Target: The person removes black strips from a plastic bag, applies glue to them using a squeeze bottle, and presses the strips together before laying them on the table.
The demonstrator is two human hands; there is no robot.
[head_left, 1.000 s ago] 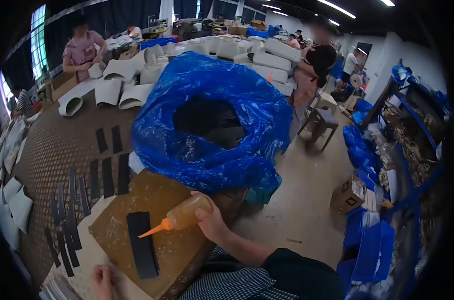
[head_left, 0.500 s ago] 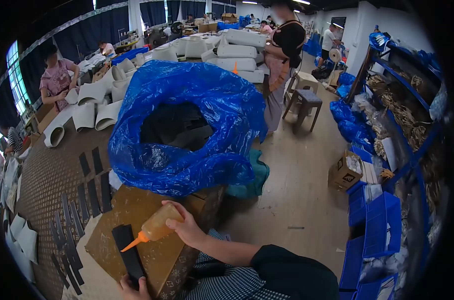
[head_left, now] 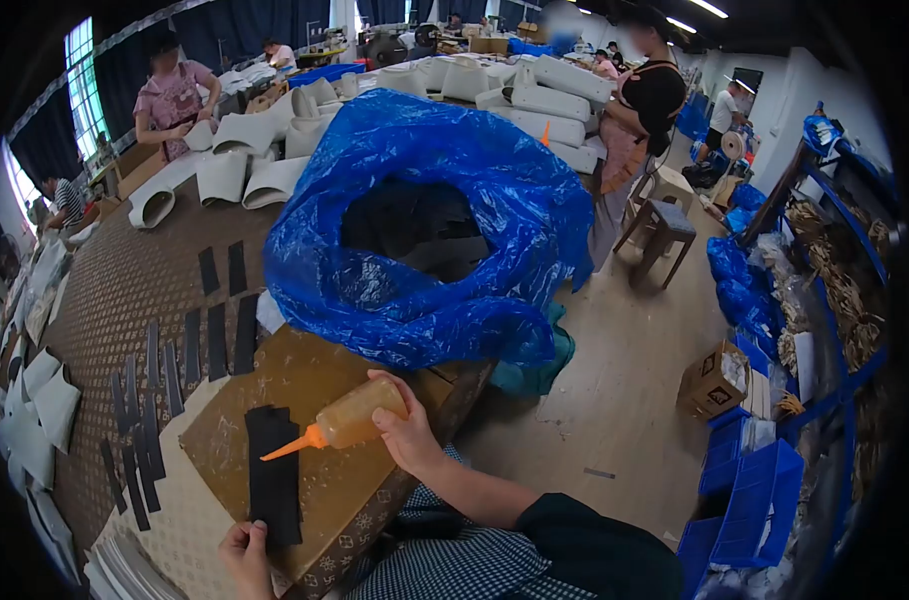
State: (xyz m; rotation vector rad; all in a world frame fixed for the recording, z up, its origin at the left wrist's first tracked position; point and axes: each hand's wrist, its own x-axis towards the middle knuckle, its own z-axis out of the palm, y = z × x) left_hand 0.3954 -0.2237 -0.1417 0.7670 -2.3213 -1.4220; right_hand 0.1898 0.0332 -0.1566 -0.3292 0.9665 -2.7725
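Note:
My right hand (head_left: 409,430) is closed around a glue bottle (head_left: 359,415) with an orange nozzle, tilted so that its tip is over a black strip (head_left: 273,485). That strip lies on a brown board (head_left: 324,480) at the table corner. My left hand (head_left: 246,552) pinches the lower left edge of the strip between thumb and fingers. Behind the board stands an open blue plastic bag (head_left: 424,330) with dark pieces (head_left: 414,225) inside. More black strips (head_left: 217,340) lie in rows on the patterned table (head_left: 124,290) to the left.
Pale curved pieces (head_left: 244,140) are heaped along the table's far side. One person (head_left: 174,100) stands at the far left, another (head_left: 649,100) beyond the bag. A stool (head_left: 664,225), a cardboard box (head_left: 714,380) and blue bins (head_left: 759,500) are on the right.
The view has shifted, so the scene sits further right. The black strip now looks wider, with two layers offset. My left hand has moved to its lower left edge; the bottle still points at it.

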